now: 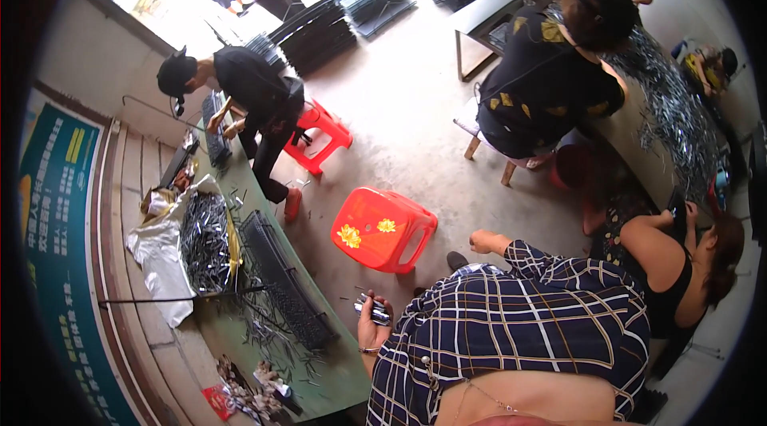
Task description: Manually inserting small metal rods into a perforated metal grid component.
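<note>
Shiny pieces (pixel 379 315), perhaps metal, half-hidden in left hand (pixel 370 328).

The left hand (pixel 373 325) holds a bunch of shiny metal pieces (pixel 381 313) beside a green table (pixel 331 384), where a long black rack (pixel 289 286) lies near an open white sack (pixel 160 246) (heaped with loose metal strips (pixel 205 240)). The curled right hand (pixel 482 241) is near a red stool (pixel 371 214) printed with yellow flowers (pixel 349 236).

The wearer's two hands (pixel 370 336) — two red stools (pixel 371 222) — one teal banner (pixel 60 210).
</note>
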`<state>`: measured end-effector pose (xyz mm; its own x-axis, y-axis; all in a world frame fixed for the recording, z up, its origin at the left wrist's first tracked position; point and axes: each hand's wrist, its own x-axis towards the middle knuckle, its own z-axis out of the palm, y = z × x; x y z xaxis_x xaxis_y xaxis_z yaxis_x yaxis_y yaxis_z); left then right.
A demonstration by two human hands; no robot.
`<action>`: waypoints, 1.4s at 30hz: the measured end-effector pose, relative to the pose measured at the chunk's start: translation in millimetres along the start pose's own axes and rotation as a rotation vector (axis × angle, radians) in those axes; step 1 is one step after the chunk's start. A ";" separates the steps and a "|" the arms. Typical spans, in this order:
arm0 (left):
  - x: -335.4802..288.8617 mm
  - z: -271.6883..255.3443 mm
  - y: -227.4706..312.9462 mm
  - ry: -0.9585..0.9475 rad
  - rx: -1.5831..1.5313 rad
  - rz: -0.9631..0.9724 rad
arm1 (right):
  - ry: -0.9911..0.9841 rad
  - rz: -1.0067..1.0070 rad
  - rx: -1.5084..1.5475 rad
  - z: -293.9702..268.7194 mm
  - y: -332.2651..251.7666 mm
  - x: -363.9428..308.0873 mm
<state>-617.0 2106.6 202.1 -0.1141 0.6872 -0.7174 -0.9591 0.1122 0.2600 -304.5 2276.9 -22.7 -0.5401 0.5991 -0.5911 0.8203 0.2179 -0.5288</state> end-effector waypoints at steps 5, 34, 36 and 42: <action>-1.0 1.6 -2.5 0.058 -0.028 0.041 | -0.046 -0.039 -0.086 -14.0 0.9 28.0; 13.0 19.1 29.9 0.119 -0.296 0.291 | -0.185 -0.228 -0.083 -88.9 -45.3 121.0; 8.1 23.1 23.6 0.074 -0.252 0.353 | -0.278 -0.227 -0.001 -97.5 -76.1 146.8; -9.9 -1.4 15.2 0.183 -0.238 0.447 | -0.476 -0.528 0.305 -101.3 -271.8 124.5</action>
<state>-630.8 2100.5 212.2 -0.5478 0.4921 -0.6765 -0.8363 -0.3428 0.4279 -575.6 2370.4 109.1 -0.9247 0.0637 -0.3753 0.3804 0.1192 -0.9171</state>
